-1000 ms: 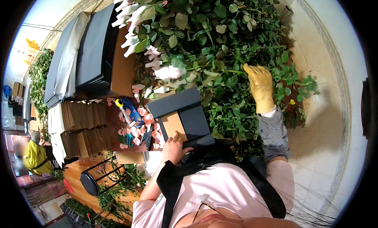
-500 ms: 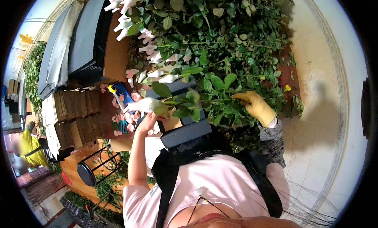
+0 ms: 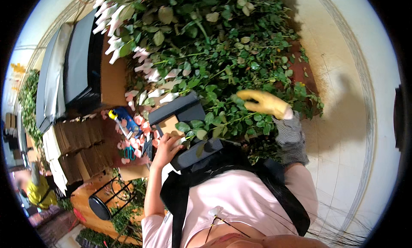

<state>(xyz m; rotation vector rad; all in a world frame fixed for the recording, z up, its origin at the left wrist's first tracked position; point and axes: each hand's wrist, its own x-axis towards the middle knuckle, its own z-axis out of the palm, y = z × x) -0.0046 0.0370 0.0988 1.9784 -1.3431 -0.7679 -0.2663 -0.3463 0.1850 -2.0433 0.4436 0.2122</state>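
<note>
Broadly, a big heap of leafy green cut stems (image 3: 223, 46) fills the top and middle of the view, with flower heads wrapped in white mesh sleeves (image 3: 115, 23) along its left edge. Left of it stands a tall stack of dark grey flat sheets (image 3: 81, 66), a strip of clear plastic across it and a brown cardboard panel (image 3: 113, 78) at its near side. Below that sit piles of folded brown cardboard (image 3: 81, 143); nearer the lower left, a stool with a round black seat (image 3: 99, 207) is seen.

Close to the person's body lies a creased dark grey ribbed sheet (image 3: 178, 108), between the cardboard and the heap. A green leafy sprig (image 3: 200, 135) lies over it, beside the bare left hand (image 3: 167, 150). That hand's fingers are bent over the sheet, a bit of white at their tips; whether they grip it I cannot tell. The right hand (image 3: 262, 103), in a yellow glove, is raised over the leaves, blurred, its thumb and fingers parted.

A flat tan card (image 3: 168, 125) rests on the dark sheet. Left of it are a yellow-and-white tool (image 3: 118, 120), teal-handled scissors (image 3: 129, 153) and, smallest, scattered pale pink petals (image 3: 139, 119).
</note>
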